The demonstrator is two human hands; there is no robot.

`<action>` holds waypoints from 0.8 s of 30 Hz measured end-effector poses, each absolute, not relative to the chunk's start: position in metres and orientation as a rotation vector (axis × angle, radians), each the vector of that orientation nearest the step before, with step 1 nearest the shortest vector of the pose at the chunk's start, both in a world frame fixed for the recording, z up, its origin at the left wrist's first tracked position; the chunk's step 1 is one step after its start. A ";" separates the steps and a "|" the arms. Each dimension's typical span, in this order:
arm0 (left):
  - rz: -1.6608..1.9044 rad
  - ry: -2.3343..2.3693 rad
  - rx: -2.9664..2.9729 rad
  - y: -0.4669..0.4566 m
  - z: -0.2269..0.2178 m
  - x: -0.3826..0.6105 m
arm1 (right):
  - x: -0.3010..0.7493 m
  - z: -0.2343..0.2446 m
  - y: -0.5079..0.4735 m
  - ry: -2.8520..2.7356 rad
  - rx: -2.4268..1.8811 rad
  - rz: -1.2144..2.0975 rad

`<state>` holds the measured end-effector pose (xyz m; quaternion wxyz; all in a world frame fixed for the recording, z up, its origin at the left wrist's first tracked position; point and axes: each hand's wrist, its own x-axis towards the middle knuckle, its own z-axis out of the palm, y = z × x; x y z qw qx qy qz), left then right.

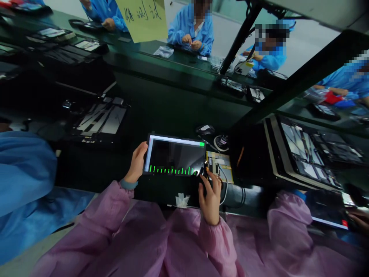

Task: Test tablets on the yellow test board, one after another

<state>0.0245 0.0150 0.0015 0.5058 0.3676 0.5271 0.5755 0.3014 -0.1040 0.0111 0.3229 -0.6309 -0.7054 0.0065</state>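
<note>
A tablet [176, 156] with a lit screen is in front of me, tilted a little. A row of green bars runs along the bottom of its dark screen, with a pale bar on top. My left hand [137, 161] grips its left edge, thumb at the upper side. At the lower right corner, my right hand [211, 192] has its fingers apart, the tips at or just beside the tablet's edge; contact is hard to make out. Beside that corner lies a yellow-edged board [220, 167] with a white cable [226, 188] across it.
A computer mouse [205, 129] and a coiled cable [221, 142] lie beyond the tablet. Stacked trays of device parts [305, 150] stand right; another open device [100, 119] lies left. Co-workers sit on both sides and across the bench. A slanted black post [276, 92] crosses at right.
</note>
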 end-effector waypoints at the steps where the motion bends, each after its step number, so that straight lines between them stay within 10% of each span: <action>1: 1.393 1.278 0.882 0.016 0.000 0.024 | 0.301 0.011 -0.104 -1.849 -1.654 0.020; 24: 1.395 1.288 0.872 0.015 0.006 0.026 | 0.260 0.016 -0.097 -2.102 -1.561 0.096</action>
